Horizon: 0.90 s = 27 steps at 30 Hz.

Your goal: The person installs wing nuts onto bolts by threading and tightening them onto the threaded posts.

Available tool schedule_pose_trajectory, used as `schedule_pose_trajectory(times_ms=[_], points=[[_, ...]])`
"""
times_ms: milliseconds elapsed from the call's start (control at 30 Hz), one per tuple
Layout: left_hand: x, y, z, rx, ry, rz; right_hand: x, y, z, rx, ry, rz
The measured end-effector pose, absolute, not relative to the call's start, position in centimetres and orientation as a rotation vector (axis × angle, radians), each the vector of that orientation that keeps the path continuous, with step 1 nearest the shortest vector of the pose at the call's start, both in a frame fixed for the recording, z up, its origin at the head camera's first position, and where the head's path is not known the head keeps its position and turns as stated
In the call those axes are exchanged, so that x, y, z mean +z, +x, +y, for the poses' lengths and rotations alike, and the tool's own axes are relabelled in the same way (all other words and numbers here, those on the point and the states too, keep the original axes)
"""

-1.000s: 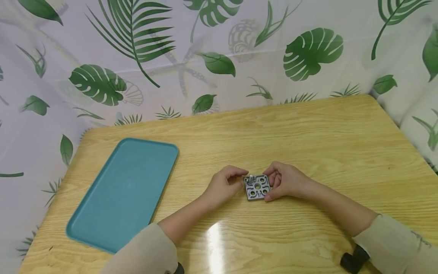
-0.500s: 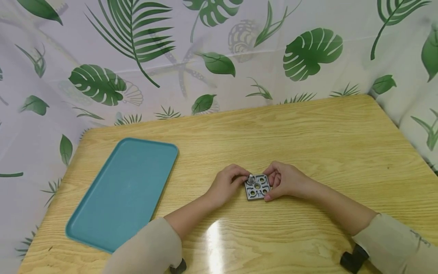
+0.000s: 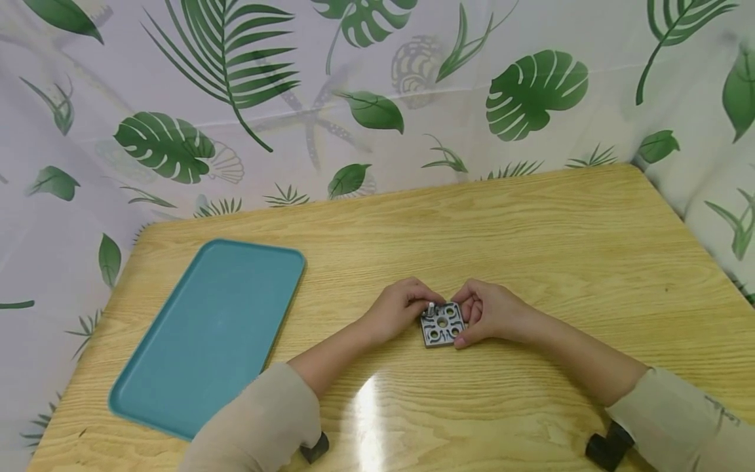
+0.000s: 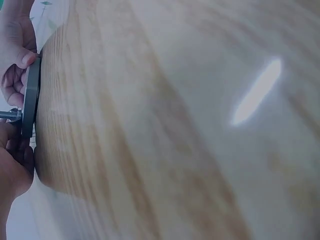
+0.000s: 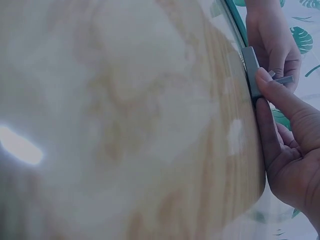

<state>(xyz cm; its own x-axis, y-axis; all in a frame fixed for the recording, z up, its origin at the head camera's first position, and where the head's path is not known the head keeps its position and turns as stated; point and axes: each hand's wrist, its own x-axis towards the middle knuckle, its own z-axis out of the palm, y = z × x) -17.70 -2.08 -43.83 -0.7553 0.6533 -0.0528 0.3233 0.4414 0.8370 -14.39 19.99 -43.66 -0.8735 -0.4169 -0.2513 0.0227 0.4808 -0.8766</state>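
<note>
A square grey plate (image 3: 444,325) with round holes and curved grooves lies on the wooden table. My right hand (image 3: 495,313) holds its right side, thumb on the near corner and fingers behind the far corner. At the plate's far left corner stands a small metal bolt (image 3: 431,308), its shank pointing up. The thumb and forefinger of my left hand (image 3: 396,311) pinch it low down by the plate. In the left wrist view the threaded shank (image 4: 9,115) sticks out from the plate's face; its lower end is hidden by the left fingers.
A teal rectangular tray (image 3: 221,328) lies at the left of the table (image 3: 531,229). Behind the table's far edge hangs a white cloth (image 3: 354,78) with green leaf prints. Black wrist devices show under both sleeves, the right one (image 3: 610,446) near the table's front.
My left hand has moved right and slightly away, onto the plate's corner and the bolt. The bolt now stands more upright. The right hand keeps its hold on the plate.
</note>
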Motion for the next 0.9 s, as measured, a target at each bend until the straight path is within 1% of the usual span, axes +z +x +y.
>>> schedule_pose_trajectory(times_ms=[100,300,367,500,633,767,900], points=[[-43.7,-17.2,-2.3,1.290,0.761,2.337,-43.7,-14.3,19.9,-1.377,-0.318,2.291],[-43.7,-15.2,-3.1,1.585,0.363,2.235,-43.8,-14.3,19.9,-1.402,-0.320,2.277],[-43.8,-14.3,-3.2,1.647,0.311,2.223,-43.7,-14.3,19.9,-1.396,-0.320,2.285],[-44.3,-13.2,-3.1,1.610,0.395,2.350,-43.5,-14.3,20.0,-1.380,-0.315,2.302],[-44.7,-13.0,-2.7,1.593,0.471,2.472,-43.6,-14.3,20.0,-1.395,-0.319,2.293],[-44.9,-13.7,-2.8,1.547,0.525,2.513,-43.7,-14.3,19.9,-1.409,-0.333,2.283],[-45.1,-15.2,-3.0,1.459,0.639,2.501,-43.8,-14.3,19.8,-1.412,-0.330,2.279]])
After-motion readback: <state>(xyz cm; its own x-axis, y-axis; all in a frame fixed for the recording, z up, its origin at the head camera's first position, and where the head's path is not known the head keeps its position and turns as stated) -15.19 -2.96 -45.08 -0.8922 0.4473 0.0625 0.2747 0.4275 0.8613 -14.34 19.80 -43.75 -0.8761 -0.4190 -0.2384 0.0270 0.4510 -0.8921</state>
